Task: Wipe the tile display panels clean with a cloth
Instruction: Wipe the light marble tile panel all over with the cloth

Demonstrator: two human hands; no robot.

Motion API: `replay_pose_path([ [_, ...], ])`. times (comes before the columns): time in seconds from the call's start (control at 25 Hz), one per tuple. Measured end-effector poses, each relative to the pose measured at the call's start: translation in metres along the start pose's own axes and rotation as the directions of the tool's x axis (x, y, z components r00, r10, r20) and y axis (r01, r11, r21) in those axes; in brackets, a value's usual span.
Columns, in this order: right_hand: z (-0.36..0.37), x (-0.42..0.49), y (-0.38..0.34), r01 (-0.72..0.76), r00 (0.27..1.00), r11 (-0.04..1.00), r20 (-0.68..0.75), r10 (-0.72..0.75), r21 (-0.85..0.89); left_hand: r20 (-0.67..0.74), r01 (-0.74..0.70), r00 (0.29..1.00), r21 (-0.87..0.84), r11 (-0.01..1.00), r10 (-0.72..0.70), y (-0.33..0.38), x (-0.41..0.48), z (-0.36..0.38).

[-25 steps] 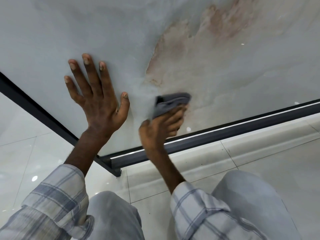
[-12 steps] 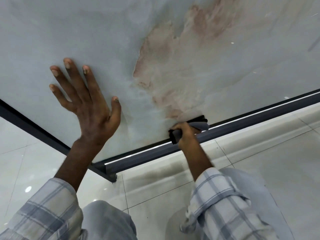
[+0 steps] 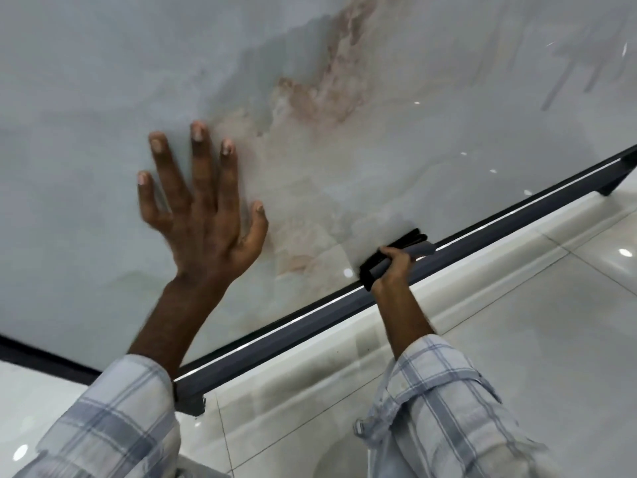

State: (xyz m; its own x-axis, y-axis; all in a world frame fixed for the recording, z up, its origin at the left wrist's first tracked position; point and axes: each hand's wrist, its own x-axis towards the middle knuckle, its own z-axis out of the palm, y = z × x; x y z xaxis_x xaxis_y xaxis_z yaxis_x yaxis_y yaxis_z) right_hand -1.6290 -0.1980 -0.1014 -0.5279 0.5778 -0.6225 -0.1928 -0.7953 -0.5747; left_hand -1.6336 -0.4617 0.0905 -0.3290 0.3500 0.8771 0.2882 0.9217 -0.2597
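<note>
My left hand (image 3: pixel 206 229) lay flat on the big tile panel (image 3: pixel 103 81). Its fingers (image 3: pixel 201 157) were straight and spread wide, and the thumb stuck out to the side. That hand held nothing and only pressed on the smooth grey face. My right hand (image 3: pixel 391 270) was lower down and off to the right, at the bottom edge of the panel. Its fingers were curled tight round the cloth (image 3: pixel 410 240). The cloth was dark and folded up into a thick wad. It touched the panel right where the tile met the dark frame (image 3: pixel 517 219), and part of it lay over the rail. One end stuck out past my fingers and the other end stuck out by my wrist. A brown and pink patch (image 3: pixel 324 94) ran down the panel between my two hands, from high up to near the cloth. I could not tell if it was dirt or part of the tile. The frame ran along the bottom of the panel and had a thin bright line on it. Below it was the shiny white floor (image 3: pixel 568 322), with little spots of light on it. My checked sleeves (image 3: pixel 113 415) were pushed up my arms.
</note>
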Motion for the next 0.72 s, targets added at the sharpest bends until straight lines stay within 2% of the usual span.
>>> replay_pose_path([
  [0.12,0.010,-0.030,-0.021,0.060,0.998,0.998,0.009,-0.060,-0.020,-0.044,0.005,0.999,0.046,0.999,-0.003,0.001,0.001,0.007],
  [0.16,0.021,-0.048,-0.028,0.149,0.989,0.986,0.034,-0.146,-0.077,-0.049,0.011,0.999,0.056,0.998,-0.008,0.001,0.000,0.008],
  [0.2,0.034,-0.060,-0.032,0.344,0.939,0.921,0.068,-0.337,-0.182,-0.052,0.012,0.999,0.064,0.998,-0.008,0.002,-0.001,0.010],
  [0.24,0.051,-0.081,-0.032,0.575,0.816,0.755,0.157,-0.556,-0.315,-0.054,0.011,0.999,0.072,0.997,-0.007,0.003,-0.001,0.011],
  [0.28,0.065,-0.102,-0.028,0.760,0.637,0.499,0.320,-0.701,-0.416,-0.054,0.011,0.998,0.079,0.997,-0.007,0.003,-0.001,0.012],
  [0.32,0.074,-0.118,-0.016,0.874,0.432,0.230,0.467,-0.771,-0.429,-0.054,0.015,0.998,0.084,0.996,-0.011,0.002,-0.001,0.013],
  [0.36,0.078,-0.130,-0.007,0.928,0.234,0.001,0.581,-0.780,-0.373,-0.053,0.021,0.998,0.087,0.996,-0.017,0.002,-0.001,0.013],
  [0.4,0.074,-0.125,-0.003,0.933,0.071,-0.180,0.648,-0.758,-0.312,-0.053,0.022,0.998,0.090,0.996,-0.018,0.002,-0.002,0.014],
  [0.44,0.067,-0.116,-0.004,0.905,-0.018,-0.302,0.684,-0.729,-0.298,-0.054,0.020,0.998,0.094,0.995,-0.015,0.003,-0.002,0.014],
  [0.48,0.054,-0.095,-0.002,0.900,0.006,-0.289,0.671,-0.742,-0.328,-0.056,0.021,0.998,0.096,0.995,-0.015,0.003,-0.002,0.015],
  [0.52,0.043,-0.073,0.001,0.911,0.125,-0.147,0.598,-0.791,-0.385,-0.057,0.025,0.998,0.097,0.995,-0.019,0.004,-0.003,0.016],
  [0.56,0.030,-0.047,0.010,0.885,0.365,0.157,0.443,-0.819,-0.439,-0.058,0.029,0.998,0.094,0.995,-0.023,0.004,-0.003,0.016],
  [0.6,0.016,-0.026,0.024,0.732,0.656,0.518,0.250,-0.712,-0.443,-0.060,0.031,0.998,0.093,0.995,-0.026,0.004,-0.003,0.017],
  [0.64,0.006,-0.016,0.036,0.509,0.856,0.768,0.134,-0.500,-0.389,-0.060,0.031,0.998,0.097,0.995,-0.025,0.004,-0.002,0.017],
  [0.68,-0.003,-0.005,0.052,0.329,0.944,0.882,0.128,-0.303,-0.337,-0.061,0.031,0.998,0.102,0.994,-0.025,0.005,-0.002,0.017],
  [0.72,-0.003,-0.001,0.062,0.215,0.973,0.913,0.160,-0.169,-0.346,-0.062,0.030,0.998,0.105,0.994,-0.024,0.005,-0.002,0.017],
])
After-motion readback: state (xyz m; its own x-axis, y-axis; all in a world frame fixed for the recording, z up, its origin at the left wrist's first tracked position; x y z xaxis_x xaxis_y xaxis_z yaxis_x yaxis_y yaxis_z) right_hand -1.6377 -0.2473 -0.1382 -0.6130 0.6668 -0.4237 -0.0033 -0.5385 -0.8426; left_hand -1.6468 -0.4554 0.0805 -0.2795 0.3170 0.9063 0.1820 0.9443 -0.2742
